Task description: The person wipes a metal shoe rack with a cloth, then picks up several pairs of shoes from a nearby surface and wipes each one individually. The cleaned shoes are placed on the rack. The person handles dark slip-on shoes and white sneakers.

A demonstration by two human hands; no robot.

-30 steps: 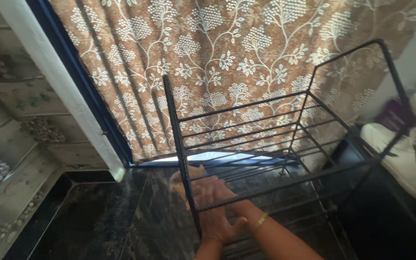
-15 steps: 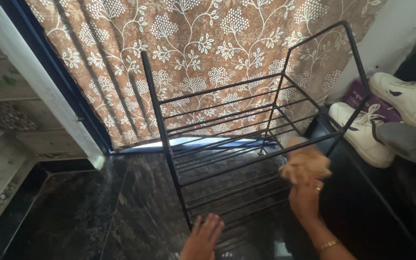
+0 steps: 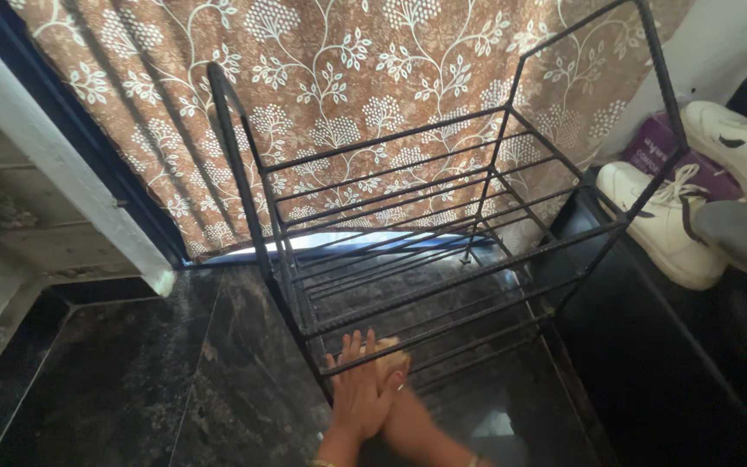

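Both hands are down at the near front corner of the black metal shoe rack (image 3: 443, 259), which stands empty on the dark polished stone floor (image 3: 131, 380). The left hand (image 3: 358, 393) lies flat with fingers spread, pressed against the lowest front bar beside the rack's near left upright. The right hand (image 3: 408, 419) sits just beside and partly under it, closed around a tan cleaning cloth (image 3: 388, 356) that is bunched up and touching the same lower bar; only a small part of the cloth shows past the fingers.

The rack leans a little toward the far side, its open rungs showing the floor beneath. Behind it hangs a brown curtain with a white floral print (image 3: 347, 95), with a strip of daylight under its hem. To the right, just beside the rack, a pair of white sneakers (image 3: 676, 225) rests with a purple box (image 3: 654, 147) tucked behind, close to the pale wall. On the left a white door frame (image 3: 54, 164) runs down to the floor.

From where things lie, the wiping of the bottom tier's front bar looks to be the step in hand, the left hand steadying the frame. Going on along that bar would call for sliding the cloth rightward while keeping the rack braced.
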